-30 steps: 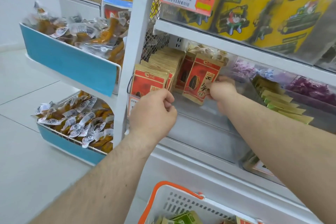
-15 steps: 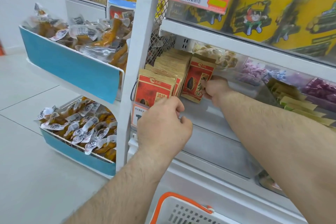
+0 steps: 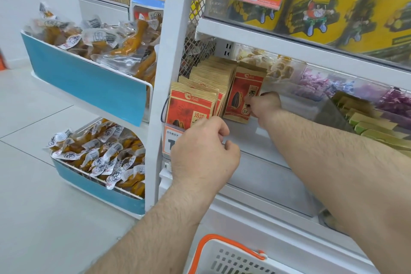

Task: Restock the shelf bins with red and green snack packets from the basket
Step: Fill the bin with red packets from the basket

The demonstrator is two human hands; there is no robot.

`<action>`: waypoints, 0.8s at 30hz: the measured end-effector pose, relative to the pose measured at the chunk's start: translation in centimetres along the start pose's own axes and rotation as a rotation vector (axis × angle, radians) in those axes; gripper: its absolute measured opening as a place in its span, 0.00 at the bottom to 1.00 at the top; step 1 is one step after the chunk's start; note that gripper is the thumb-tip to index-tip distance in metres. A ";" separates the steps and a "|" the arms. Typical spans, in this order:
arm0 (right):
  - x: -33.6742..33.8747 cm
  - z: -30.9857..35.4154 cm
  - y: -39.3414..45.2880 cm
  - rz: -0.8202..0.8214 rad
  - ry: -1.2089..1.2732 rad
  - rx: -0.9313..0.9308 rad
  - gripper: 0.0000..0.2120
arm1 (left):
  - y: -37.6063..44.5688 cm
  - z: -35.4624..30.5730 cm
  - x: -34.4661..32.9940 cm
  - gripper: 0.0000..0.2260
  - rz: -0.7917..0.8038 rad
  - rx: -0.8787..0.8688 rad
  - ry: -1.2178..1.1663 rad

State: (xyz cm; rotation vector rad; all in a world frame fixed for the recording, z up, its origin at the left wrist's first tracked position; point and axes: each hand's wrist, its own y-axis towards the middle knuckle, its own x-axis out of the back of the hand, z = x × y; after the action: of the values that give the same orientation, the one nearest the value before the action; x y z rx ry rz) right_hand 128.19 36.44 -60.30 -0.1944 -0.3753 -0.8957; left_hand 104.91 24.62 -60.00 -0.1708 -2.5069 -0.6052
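1. A red packet (image 3: 243,95) stands upright in the clear bin (image 3: 295,104), beside the row (image 3: 200,98) of red packets.
2. The right hand (image 3: 264,104) pinches the packet's right edge.
3. The left hand (image 3: 204,151), fingers curled, touches the row's front packet; whether it grips, I cannot tell.
4. The basket (image 3: 224,258) sits below.

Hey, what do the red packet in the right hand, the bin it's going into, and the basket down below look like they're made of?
Red packet: seems kraft paper, matte, with tan edges and a printed red face. Shelf bin: clear hard plastic, likely acrylic; the shelf shows through its glossy wall. Basket: moulded white plastic with slotted sides and an orange handle. The right hand pinches the packet.
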 end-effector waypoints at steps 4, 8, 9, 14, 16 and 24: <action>0.0 -0.2 0.1 0.007 -0.016 -0.038 0.21 | 0.0 0.0 0.1 0.05 -0.001 -0.002 0.002; 0.2 -0.3 0.1 0.006 -0.044 -0.049 0.21 | 0.0 0.0 0.0 0.05 -0.003 -0.005 0.004; 0.3 -0.2 -0.2 0.002 -0.054 -0.049 0.20 | 0.0 0.0 0.0 0.05 -0.005 -0.005 0.005; 1.6 1.4 -2.1 -0.016 -0.120 -0.062 0.09 | 0.1 0.1 0.0 0.06 -0.003 -0.004 0.013; 2.6 2.2 -3.4 0.024 -0.133 -0.078 0.05 | -0.1 0.0 0.1 0.06 0.004 -0.005 0.021; 6.6 2.1 -13.5 -0.133 -0.258 0.352 0.04 | -2.4 -0.5 0.0 0.04 0.291 -0.068 0.085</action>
State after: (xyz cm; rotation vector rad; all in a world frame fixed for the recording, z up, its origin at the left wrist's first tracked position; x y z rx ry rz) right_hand 120.81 24.06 -55.63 0.0420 -0.7854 -0.9220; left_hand 104.62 22.24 -60.54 -0.5136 -2.3228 -0.5637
